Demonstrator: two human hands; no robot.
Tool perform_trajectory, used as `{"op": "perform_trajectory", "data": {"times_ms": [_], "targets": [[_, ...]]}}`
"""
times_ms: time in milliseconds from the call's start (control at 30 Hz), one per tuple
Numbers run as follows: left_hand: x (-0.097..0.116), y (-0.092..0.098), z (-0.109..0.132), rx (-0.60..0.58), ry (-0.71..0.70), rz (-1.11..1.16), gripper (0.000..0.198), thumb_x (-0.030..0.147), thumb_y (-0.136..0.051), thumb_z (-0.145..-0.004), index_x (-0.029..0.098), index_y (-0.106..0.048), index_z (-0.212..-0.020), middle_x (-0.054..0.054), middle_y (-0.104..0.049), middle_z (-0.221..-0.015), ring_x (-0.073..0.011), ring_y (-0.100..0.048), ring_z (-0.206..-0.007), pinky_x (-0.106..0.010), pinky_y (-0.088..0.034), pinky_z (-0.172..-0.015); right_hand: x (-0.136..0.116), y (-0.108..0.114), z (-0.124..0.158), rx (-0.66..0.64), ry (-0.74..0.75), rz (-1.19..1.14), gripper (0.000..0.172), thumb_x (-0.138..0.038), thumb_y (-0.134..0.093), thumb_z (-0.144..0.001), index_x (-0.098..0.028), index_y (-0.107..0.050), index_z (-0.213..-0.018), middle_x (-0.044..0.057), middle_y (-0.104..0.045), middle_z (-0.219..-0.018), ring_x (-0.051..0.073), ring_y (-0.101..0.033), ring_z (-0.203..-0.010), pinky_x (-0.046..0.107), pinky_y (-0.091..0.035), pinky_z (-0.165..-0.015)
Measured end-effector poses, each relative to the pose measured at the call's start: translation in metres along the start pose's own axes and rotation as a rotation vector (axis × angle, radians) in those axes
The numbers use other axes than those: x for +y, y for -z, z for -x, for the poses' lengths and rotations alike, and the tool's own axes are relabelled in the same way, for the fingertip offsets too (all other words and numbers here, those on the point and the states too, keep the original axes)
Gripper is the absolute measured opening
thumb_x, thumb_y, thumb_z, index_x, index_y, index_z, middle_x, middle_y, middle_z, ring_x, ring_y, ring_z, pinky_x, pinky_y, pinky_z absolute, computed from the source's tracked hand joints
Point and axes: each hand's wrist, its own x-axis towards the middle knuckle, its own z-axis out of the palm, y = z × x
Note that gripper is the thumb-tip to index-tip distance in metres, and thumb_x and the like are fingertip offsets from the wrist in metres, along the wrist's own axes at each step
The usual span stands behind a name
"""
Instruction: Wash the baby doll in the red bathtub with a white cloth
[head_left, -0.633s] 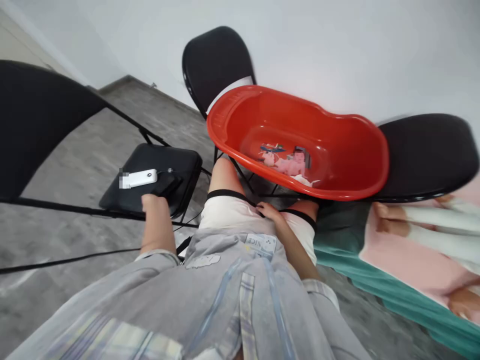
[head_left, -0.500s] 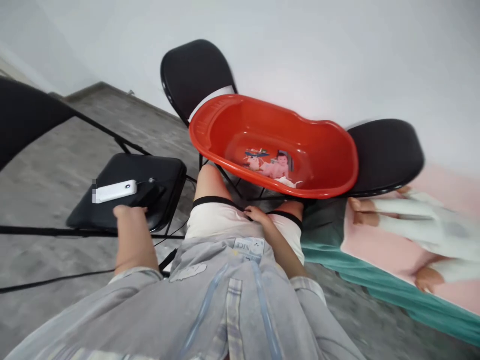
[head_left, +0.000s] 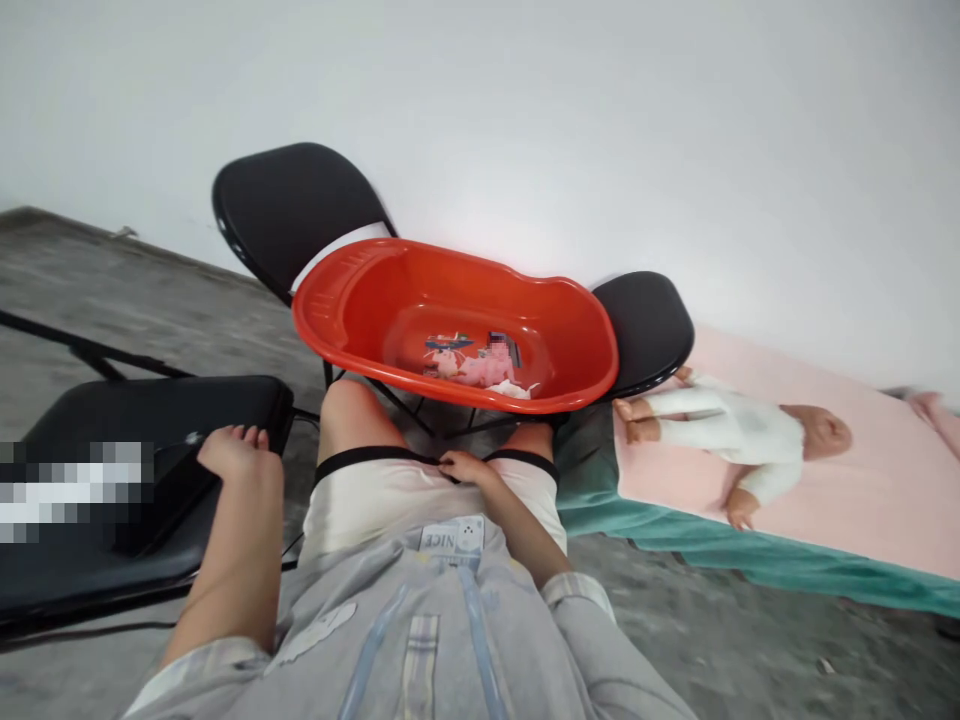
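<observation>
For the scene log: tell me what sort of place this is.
Probably a bare room set up for baby-care practice: a red baby tub resting on black folding chairs, and a baby doll lying on a pink mat on the grey floor.

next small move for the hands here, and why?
Probably the right hand lifts off the lap and reaches toward the doll. Both hands are empty: the left hand rests on the black chair seat at the person's left, the right lies on the lap. The red tub stands open just ahead, and the doll lies apart on the pink mat to the right.
</observation>
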Motion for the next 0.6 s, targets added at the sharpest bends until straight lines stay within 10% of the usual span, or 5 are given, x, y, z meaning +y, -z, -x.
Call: {"op": "perform_trajectory", "data": {"times_ms": [67, 367, 600], "targets": [[0.000, -0.036, 0.030, 0.018, -0.030, 0.115, 0.035, 0.024, -0.055, -0.067, 0.023, -0.033, -0.094, 0.002, -0.049, -0.086, -0.0100, -0.056, -0.070, -0.017, -0.044, -0.061, 0.002, 0.003, 0.006, 0.037, 0.014, -0.057, 0.027, -0.026, -0.068, -0.100, -0.020, -0.077, -0.125, 0.006, -0.075, -0.134, 0.022, -0.070, -0.123, 0.028, -0.051, -0.106], [-0.010, -0.142, 0.203, -0.787, -0.261, 0.114, 0.021, 0.034, -0.072, -0.072, 0.023, -0.062, -0.086, 0.000, -0.068, -0.085, -0.0192, -0.067, -0.080, -0.036, -0.057, -0.086, 0.048, 0.069, 0.104, 0.374, 0.221, -0.695, 0.044, -0.050, -0.075, -0.095, -0.025, -0.073, -0.131, 0.005, -0.069, -0.142, 0.023, -0.065, -0.133, 0.039, -0.049, -0.120], [-0.027, -0.206, 0.300, -1.404, -0.431, -0.009, 0.018, 0.044, -0.069, -0.087, 0.027, -0.075, -0.084, -0.006, -0.073, -0.089, -0.0291, -0.070, -0.087, -0.048, -0.057, -0.090, 0.147, 0.088, 0.264, 1.164, 0.246, -1.085, 0.059, -0.065, -0.080, -0.082, -0.021, -0.070, -0.120, 0.013, -0.075, -0.128, 0.027, -0.074, -0.115, 0.047, -0.054, -0.114]]}}
